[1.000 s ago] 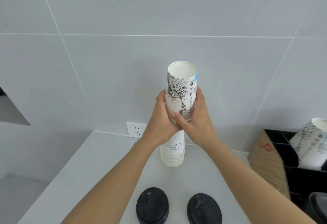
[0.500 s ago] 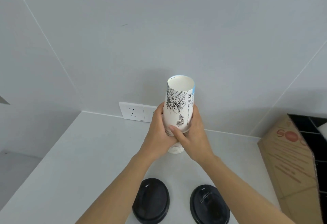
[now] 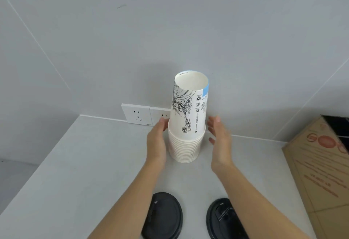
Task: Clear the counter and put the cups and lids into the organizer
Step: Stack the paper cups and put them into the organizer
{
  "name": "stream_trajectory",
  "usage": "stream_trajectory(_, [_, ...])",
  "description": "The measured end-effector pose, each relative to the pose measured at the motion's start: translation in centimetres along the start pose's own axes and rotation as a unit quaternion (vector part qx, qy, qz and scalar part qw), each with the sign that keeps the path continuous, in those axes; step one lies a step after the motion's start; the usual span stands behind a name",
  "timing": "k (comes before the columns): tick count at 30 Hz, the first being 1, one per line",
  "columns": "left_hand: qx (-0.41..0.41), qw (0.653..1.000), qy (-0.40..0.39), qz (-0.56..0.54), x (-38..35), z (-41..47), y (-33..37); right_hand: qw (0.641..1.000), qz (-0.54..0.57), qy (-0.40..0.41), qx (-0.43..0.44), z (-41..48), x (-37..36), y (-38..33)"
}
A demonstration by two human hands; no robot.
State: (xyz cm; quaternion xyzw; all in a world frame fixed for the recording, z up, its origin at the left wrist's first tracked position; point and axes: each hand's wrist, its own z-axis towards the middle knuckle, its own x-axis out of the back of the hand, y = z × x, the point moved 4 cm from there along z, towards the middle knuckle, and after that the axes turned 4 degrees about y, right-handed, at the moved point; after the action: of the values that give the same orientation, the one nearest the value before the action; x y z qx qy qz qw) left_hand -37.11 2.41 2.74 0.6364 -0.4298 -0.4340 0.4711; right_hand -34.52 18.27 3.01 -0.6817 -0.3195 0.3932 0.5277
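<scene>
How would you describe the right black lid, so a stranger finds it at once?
On the grey counter, look in front of the upside-down stack of white paper cups. Two round black plastic lids lie there; it is the right one, nearer the brown cardboard box.

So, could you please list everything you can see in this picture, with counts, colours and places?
Stack of paper cups: one nested stack, upside down, white with black drawing, on the counter by the wall.
Lids: two, black, near counter edge; second.
Wall sockets: two, white, behind the stack.
Cardboard box: one, brown with red print, right side.
Counter: one, light grey.
Hands: left hand open beside the stack; right hand open, apart from it.
</scene>
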Motion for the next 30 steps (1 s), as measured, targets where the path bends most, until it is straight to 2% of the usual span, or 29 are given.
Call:
stream_trajectory(4, [0.052,0.996,-0.017,-0.073,-1.7,-0.3,-2.7,0.997,0.055,-0.043,-0.023,-1.0,-2.4,2.1])
stream_trajectory(8, [0.043,0.994,-0.017,-0.103,-2.0,-0.5,-3.5,0.988,0.105,-0.099,-0.06,-1.4,-3.5,2.7])
stream_trajectory(14, [0.042,0.992,-0.023,-0.12,-2.4,-0.9,-2.3,0.983,0.129,-0.101,-0.079,-2.0,-3.6,1.7])
stream_trajectory(23, [-0.01,0.988,-0.072,-0.139,-3.6,-4.9,5.4,0.983,0.118,-0.138,-0.01,-4.7,-3.5,-6.4])
stream_trajectory(30, [-0.05,0.978,-0.129,-0.157,-5.1,-9.8,12.8,0.981,0.13,-0.132,0.064,-8.6,-2.2,-14.3])
